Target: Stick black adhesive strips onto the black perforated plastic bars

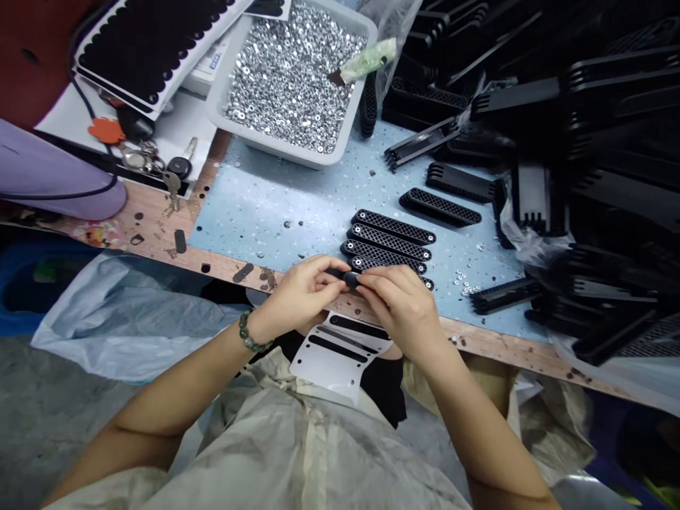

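Both hands meet at the table's front edge. My left hand (311,290) pinches a small black strip (350,279), and the fingertips of my right hand (401,304) close on its other side. Fingers cover most of the strip, so its full shape is hidden. Just beyond them, several black plastic bars (393,227) with a mesh-patterned face lie in a row, a metal washer showing at their ends. Below my hands, on my lap, rests a white backing sheet (329,368) with long black strips and small holes.
A white tub (215,106) of metal washers holds a taped blade (369,62). Black plastic parts (536,106) pile up at right, with loose washers (466,283) nearby. Keys (173,180), a purple cylinder (58,170) and black sticker sheets (154,42) occupy the left.
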A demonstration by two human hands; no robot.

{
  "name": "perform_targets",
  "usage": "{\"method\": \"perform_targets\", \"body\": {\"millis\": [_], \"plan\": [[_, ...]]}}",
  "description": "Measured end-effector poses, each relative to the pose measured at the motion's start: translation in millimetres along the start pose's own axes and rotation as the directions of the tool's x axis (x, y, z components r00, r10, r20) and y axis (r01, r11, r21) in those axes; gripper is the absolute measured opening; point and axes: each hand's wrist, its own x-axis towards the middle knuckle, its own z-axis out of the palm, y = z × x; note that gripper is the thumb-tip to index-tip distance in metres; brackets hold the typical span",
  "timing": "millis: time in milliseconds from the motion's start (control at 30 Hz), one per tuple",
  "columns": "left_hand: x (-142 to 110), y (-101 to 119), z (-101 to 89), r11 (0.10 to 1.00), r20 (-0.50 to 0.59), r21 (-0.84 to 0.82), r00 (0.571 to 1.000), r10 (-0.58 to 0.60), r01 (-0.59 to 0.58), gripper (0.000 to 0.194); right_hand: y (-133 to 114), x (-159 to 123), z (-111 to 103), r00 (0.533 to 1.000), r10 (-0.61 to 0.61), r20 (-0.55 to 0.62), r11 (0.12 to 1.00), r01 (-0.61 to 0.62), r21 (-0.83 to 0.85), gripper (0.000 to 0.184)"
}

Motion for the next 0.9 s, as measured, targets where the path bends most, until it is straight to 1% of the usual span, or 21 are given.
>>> {"method": "perform_targets", "body": {"millis": [133,200,267,333,400,433,500,533,600,733,900], "plan": [[2.5,0.1,1.8,0.999,-0.008,0.014,1.000,-0.030,0.030,0.024,-1.0,2.6,1.3,1.000,-0.021,0.012,1.000,0.021,-0.009,0.016],[4.7,1.8,4.2,0.999,-0.041,0.028,0.999,-0.031,0.032,0.024,-1.9,3.4,1.1,0.999,-0.045,0.030,0.999,0.045,-0.019,0.016],[6.7,3.9,6.7,0.999,-0.076,0.037,0.997,-0.020,0.023,0.022,-2.3,1.8,-1.2,0.998,-0.037,0.042,0.998,0.039,-0.047,0.016],[7.6,5.2,8.4,0.999,-0.097,0.047,0.995,-0.022,0.027,0.020,-1.5,-3.2,-6.3,0.999,0.032,0.030,0.995,-0.029,-0.095,0.017],[7.3,5.0,9.6,0.998,-0.095,0.041,0.995,-0.033,0.037,0.019,0.7,-10.8,-13.1,0.990,0.141,0.004,0.985,-0.140,-0.097,0.021],[6.9,4.4,10.1,0.999,-0.090,0.030,0.995,-0.031,0.034,0.020,2.2,-14.8,-16.4,0.981,0.196,-0.002,0.979,-0.196,-0.065,0.021],[6.4,3.0,11.2,1.000,-0.067,0.004,0.998,-0.002,0.002,0.022,4.9,-21.7,-21.3,0.962,0.271,0.014,0.962,-0.271,0.035,0.011],[6.4,2.5,11.8,1.000,-0.050,-0.004,0.999,0.016,-0.016,0.024,6.0,-24.0,-22.6,0.957,0.289,0.026,0.954,-0.291,0.076,0.005],[7.1,2.5,12.7,0.999,-0.030,-0.010,0.999,0.030,-0.030,0.026,7.6,-25.8,-23.3,0.951,0.307,0.044,0.944,-0.310,0.116,0.007],[9.6,5.0,12.7,0.999,-0.014,-0.037,1.000,0.007,-0.007,0.026,9.1,-23.1,-22.7,0.938,0.338,0.074,0.929,-0.345,0.134,0.008],[10.4,4.2,10.8,0.999,0.007,-0.029,1.000,0.019,-0.019,0.027,9.3,-19.2,-25.2,0.928,0.356,0.110,0.919,-0.369,0.136,0.008]]}}
